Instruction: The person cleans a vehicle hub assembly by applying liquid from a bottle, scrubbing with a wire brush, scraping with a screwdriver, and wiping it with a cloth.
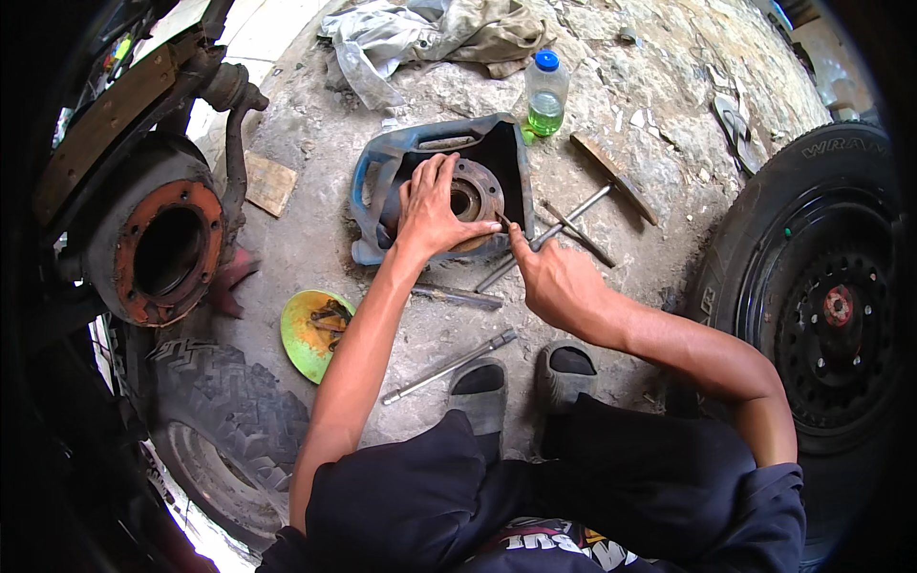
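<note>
A round rusty metal flange with bolt holes (485,176) rests inside a cut-open blue plastic jerrycan (372,154). My left hand (432,211) is spread over the flange's left side, its thumb along the lower edge, gripping it. My right hand (559,276) is closed around a thin tool (504,217), its index finger stretched along it and the tip touching the flange's lower right rim. Most of the tool is hidden in the hand, so its kind cannot be told.
A wooden-backed brush (615,177), a cross-shaped metal wrench (594,201), a metal extension bar (450,367) and a green bowl of bolts (308,362) lie around. A bottle of green liquid (546,97) stands beyond. An axle housing (127,247) is left, a mounted tyre (738,229) right.
</note>
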Tool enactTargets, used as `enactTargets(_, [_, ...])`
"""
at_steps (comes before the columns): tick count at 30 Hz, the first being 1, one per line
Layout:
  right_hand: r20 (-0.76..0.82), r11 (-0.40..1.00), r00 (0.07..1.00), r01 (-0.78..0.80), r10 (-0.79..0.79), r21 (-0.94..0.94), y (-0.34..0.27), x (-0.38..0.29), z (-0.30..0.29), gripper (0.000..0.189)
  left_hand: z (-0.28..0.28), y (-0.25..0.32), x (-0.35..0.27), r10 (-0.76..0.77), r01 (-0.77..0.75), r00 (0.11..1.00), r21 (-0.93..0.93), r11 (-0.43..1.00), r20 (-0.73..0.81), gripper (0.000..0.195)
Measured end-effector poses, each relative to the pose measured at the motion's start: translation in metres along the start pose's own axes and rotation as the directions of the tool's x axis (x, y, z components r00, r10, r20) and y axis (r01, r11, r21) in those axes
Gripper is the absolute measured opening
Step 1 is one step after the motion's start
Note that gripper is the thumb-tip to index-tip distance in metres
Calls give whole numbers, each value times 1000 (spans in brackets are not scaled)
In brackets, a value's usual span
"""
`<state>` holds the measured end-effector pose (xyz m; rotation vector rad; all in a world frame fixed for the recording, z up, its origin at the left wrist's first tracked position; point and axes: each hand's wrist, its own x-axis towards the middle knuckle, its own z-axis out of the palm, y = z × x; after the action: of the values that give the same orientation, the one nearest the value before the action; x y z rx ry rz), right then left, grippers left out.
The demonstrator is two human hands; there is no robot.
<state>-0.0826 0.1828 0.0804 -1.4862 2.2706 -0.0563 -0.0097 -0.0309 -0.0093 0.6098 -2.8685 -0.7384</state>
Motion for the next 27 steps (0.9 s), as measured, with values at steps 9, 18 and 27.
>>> enactTargets(9, [-70,999,997,36,-38,-25,4,6,8,67,0,1,0,-6,6,1000,7,1000,-9,124])
enactTargets(18, [0,1000,1000,12,-12,-10,-4,7,0,67,-1,-2,2,6,-6,1000,4,1000,-7,125])
enactTargets(27, [-23,999,999,23,-22,25,1,12,-3,68,-1,0,4,-20,21,1000,-5,1000,18,125])
